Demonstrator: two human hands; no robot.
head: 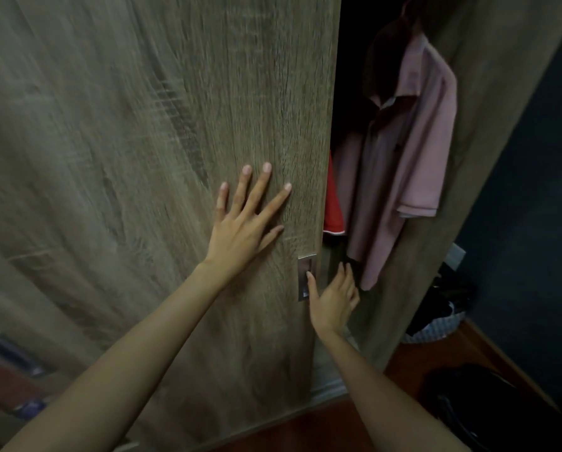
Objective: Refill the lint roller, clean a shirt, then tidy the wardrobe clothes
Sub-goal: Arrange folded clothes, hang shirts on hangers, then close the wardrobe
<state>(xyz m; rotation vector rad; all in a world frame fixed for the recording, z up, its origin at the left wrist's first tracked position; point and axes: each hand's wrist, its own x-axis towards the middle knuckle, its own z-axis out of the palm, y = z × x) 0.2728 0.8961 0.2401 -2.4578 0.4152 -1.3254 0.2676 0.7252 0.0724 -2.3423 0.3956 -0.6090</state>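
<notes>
Blurred wood-grain wardrobe door (142,158), partly open

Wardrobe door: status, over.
Left grip open, flat on wardrobe door. Right grip open at recessed handle. Door part open, pink shirt showing. No obstruction seen.

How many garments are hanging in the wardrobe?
3: a pink shirt at the right, a mauve dark-collared shirt beside it, a red garment by the door; more may be hidden.
</notes>
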